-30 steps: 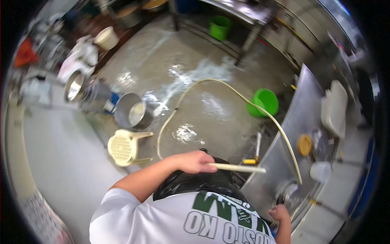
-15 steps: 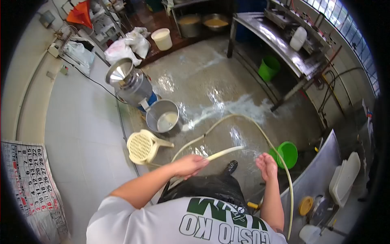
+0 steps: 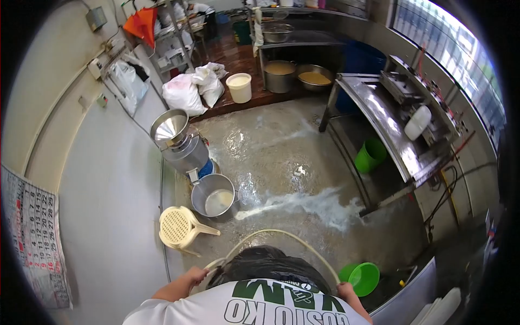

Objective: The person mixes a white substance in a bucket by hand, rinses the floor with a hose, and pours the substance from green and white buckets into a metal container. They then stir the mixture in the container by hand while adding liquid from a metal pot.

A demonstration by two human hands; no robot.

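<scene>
1. The left hand (image 3: 193, 278) has its fingers wrapped around the pale hose (image 3: 265, 231).
2. The right hand (image 3: 346, 292) has fingers gripping it too.
3. The hose curves between them, before the white shirt (image 3: 265, 306).

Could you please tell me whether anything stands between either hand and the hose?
Nothing visible does: the left hand and the right hand both appear to be gripping the hose directly. The nearest green bucket is beside the right hand, not between it and the hose.
</scene>
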